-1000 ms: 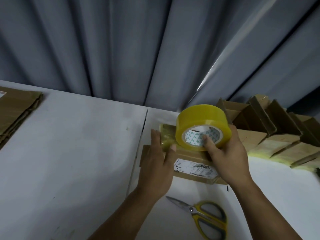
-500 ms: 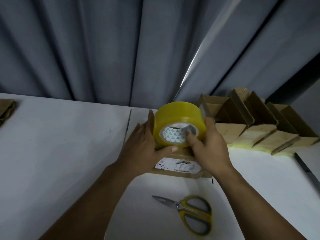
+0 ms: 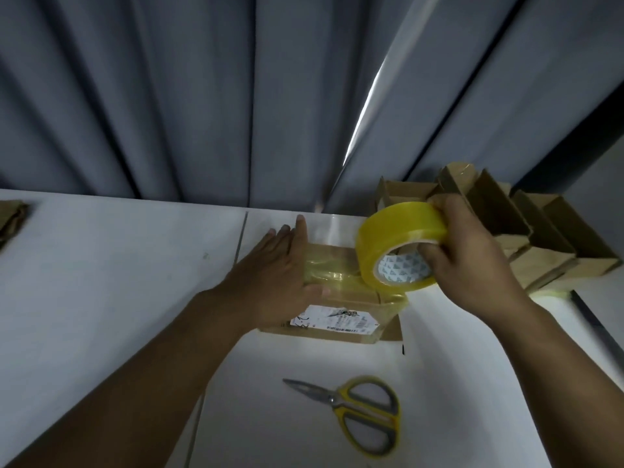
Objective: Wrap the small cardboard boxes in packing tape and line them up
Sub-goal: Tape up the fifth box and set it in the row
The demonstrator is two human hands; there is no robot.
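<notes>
A small flat cardboard box [image 3: 344, 292] with a white label lies on the white table [image 3: 101, 282], partly covered in shiny tape. My left hand [image 3: 273, 275] lies flat on the box's left end, fingers straight, thumb on the top. My right hand [image 3: 472, 265] grips a yellow roll of packing tape [image 3: 398, 244] above the box's right end, fingers through the core. A clear strip of tape [image 3: 331, 231] stretches from the roll back to the left end of the box.
A row of taped cardboard boxes [image 3: 526, 238] stands at the back right against the grey curtain [image 3: 236, 96]. Yellow-handled scissors [image 3: 358, 410] lie on the table in front of the box. Flattened cardboard [image 3: 11, 217] sits at the far left edge.
My right hand has pulled the tape roll to the right, off the box's middle, drawing out tape. My left hand has flattened onto the box's left end.
</notes>
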